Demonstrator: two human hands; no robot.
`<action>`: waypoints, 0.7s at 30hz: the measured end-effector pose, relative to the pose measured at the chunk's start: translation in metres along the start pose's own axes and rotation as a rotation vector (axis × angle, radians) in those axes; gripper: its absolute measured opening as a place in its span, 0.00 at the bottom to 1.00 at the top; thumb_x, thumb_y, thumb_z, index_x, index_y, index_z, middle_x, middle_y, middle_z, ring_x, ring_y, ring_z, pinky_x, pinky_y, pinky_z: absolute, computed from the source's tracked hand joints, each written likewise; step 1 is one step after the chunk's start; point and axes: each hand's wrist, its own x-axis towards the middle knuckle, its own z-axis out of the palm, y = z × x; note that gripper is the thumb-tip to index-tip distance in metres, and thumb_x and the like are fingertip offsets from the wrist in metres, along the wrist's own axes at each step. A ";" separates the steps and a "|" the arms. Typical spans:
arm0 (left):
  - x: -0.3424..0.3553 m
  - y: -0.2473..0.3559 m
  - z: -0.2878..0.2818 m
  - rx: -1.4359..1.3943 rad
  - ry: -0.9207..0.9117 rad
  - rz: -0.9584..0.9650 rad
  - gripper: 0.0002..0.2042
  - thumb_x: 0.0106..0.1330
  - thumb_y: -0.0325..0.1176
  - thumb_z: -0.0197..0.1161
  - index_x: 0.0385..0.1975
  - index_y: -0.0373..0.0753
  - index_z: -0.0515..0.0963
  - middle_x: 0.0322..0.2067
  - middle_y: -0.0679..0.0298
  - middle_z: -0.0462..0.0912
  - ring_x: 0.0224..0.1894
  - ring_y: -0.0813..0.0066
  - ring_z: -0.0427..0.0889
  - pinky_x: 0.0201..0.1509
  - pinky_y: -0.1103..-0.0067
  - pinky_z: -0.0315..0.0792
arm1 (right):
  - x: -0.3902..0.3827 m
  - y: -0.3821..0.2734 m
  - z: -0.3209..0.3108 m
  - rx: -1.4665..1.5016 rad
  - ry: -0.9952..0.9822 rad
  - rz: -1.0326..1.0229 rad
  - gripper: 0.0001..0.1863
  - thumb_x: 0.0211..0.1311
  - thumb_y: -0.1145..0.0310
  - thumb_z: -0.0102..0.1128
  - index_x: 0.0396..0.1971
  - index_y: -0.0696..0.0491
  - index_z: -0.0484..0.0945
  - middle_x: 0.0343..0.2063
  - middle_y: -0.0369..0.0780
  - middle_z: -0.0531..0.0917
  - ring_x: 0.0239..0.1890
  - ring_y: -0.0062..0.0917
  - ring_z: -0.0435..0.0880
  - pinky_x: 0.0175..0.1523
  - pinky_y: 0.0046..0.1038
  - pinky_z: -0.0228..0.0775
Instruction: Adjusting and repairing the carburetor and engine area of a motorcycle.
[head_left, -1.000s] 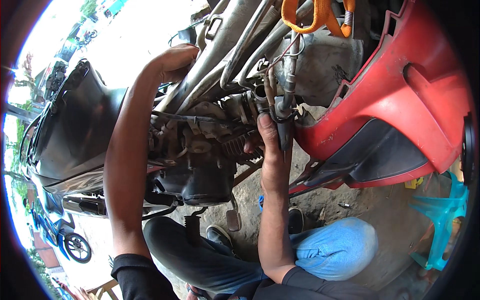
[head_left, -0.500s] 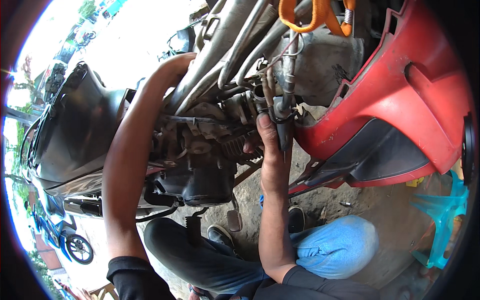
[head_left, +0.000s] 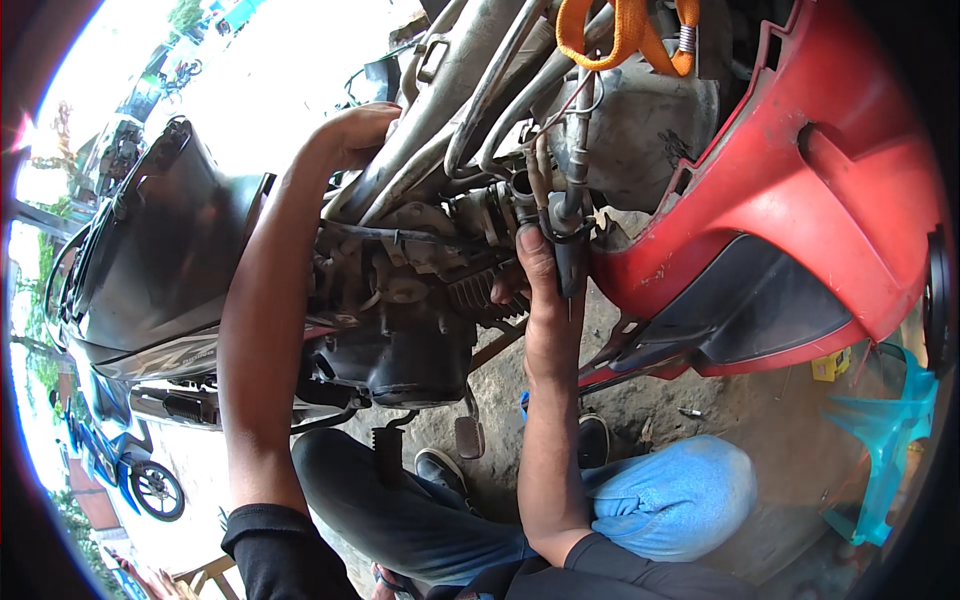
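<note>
A motorcycle with its bodywork partly off stands before me, its bare frame tubes [head_left: 425,120] running up to the top. My left hand [head_left: 370,130] reaches in behind these tubes; its fingers are hidden. Lower down, my right hand [head_left: 538,275] is closed at the front of the engine [head_left: 395,345], beside the finned cylinder [head_left: 475,298]. Its thumb presses up just below a round open-ended metal pipe [head_left: 520,185], and a fingertip shows to the left. What lies in its grip is mostly covered. A black tapered rubber sleeve [head_left: 570,262] hangs against this hand.
Red front bodywork [head_left: 850,190] fills the right side. An orange strap [head_left: 625,35] hangs at the top. A turquoise plastic stool [head_left: 885,425] and a small yellow box [head_left: 830,365] stand at lower right. A foot pedal [head_left: 470,438] juts out below the engine. Another motorcycle [head_left: 150,485] is parked at far left.
My left forearm has shifted slightly to the right, and the wrist now bends more sharply over the frame tubes. The right hand keeps its place.
</note>
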 end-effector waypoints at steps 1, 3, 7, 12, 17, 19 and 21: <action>-0.005 0.001 0.002 0.030 0.053 -0.027 0.06 0.67 0.32 0.53 0.39 0.39 0.74 0.33 0.67 0.79 0.31 0.82 0.81 0.34 0.80 0.80 | 0.000 0.001 0.003 -0.036 0.012 -0.023 0.23 0.66 0.53 0.58 0.53 0.53 0.73 0.34 0.34 0.76 0.25 0.16 0.74 0.28 0.20 0.67; -0.007 -0.002 -0.005 0.048 0.036 -0.073 0.06 0.67 0.32 0.55 0.39 0.38 0.75 0.34 0.67 0.80 0.33 0.79 0.82 0.37 0.79 0.81 | -0.002 0.002 0.004 -0.029 -0.013 0.003 0.23 0.66 0.53 0.58 0.54 0.53 0.73 0.34 0.34 0.76 0.25 0.16 0.74 0.28 0.20 0.67; -0.007 0.002 -0.007 -0.078 -0.135 -0.059 0.10 0.67 0.31 0.54 0.44 0.35 0.75 0.37 0.62 0.82 0.34 0.75 0.84 0.37 0.77 0.82 | -0.002 -0.003 0.000 -0.039 -0.031 -0.001 0.24 0.66 0.52 0.58 0.54 0.53 0.73 0.34 0.34 0.76 0.26 0.16 0.74 0.28 0.20 0.67; -0.020 0.009 -0.003 -0.100 -0.164 0.042 0.14 0.68 0.30 0.53 0.49 0.31 0.74 0.39 0.56 0.83 0.36 0.76 0.85 0.40 0.78 0.81 | -0.002 -0.001 0.003 -0.031 -0.020 -0.021 0.23 0.66 0.53 0.58 0.53 0.53 0.73 0.33 0.33 0.75 0.25 0.16 0.73 0.28 0.20 0.67; -0.015 0.009 -0.005 -0.047 -0.118 0.119 0.14 0.69 0.31 0.54 0.50 0.33 0.74 0.39 0.60 0.84 0.34 0.82 0.84 0.36 0.83 0.81 | -0.002 -0.001 0.001 -0.040 0.000 0.010 0.21 0.66 0.53 0.58 0.51 0.53 0.73 0.32 0.33 0.75 0.25 0.15 0.73 0.27 0.20 0.67; -0.019 0.008 -0.005 -0.052 -0.116 0.099 0.14 0.68 0.32 0.54 0.51 0.34 0.74 0.38 0.62 0.83 0.33 0.83 0.83 0.36 0.83 0.80 | -0.003 -0.004 0.003 -0.010 -0.022 0.005 0.21 0.66 0.53 0.58 0.50 0.53 0.73 0.31 0.33 0.75 0.24 0.15 0.73 0.27 0.20 0.67; -0.018 0.004 -0.006 -0.060 -0.117 0.080 0.15 0.68 0.32 0.54 0.52 0.34 0.73 0.38 0.64 0.83 0.33 0.84 0.83 0.36 0.84 0.80 | -0.003 -0.003 0.001 -0.012 -0.016 0.015 0.21 0.66 0.54 0.58 0.51 0.53 0.74 0.31 0.33 0.75 0.24 0.15 0.73 0.28 0.19 0.67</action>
